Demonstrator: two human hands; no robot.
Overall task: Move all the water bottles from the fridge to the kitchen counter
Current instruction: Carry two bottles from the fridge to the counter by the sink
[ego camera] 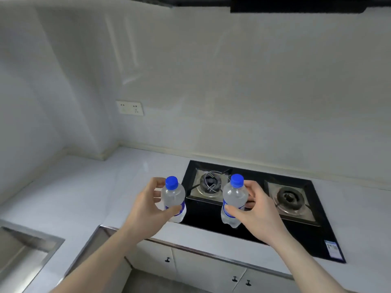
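Overall, a pale wall [211, 81] fills the upper part of the view, with a dark hood [296, 5] along the top edge and a double socket [130, 108] low on the left. Below it runs the white surface [84, 187], L-shaped, with a steel sink [25, 246] set into its near-left part. A black glass hob [317, 240] is let into the surface on the right; it carries two burners — the left burner [210, 183] and the right burner [288, 196] — and a small label [333, 249] at its near-right corner. White cupboard doors [190, 261] with dark knobs sit under the surface edge.

Both forearms reach in from the bottom of the frame. The left hand [146, 206] grips the left bottle [174, 200], thumb across the label and fingers curled round the far side. The right hand [257, 210] grips the right bottle [233, 200] in the same manner, thumb on the label. Both bottles are clear plastic with blue caps, held upright. The left bottle is at the left edge of the hob, the right bottle over the black glass in front of the left burner — whether either base touches down cannot be told.
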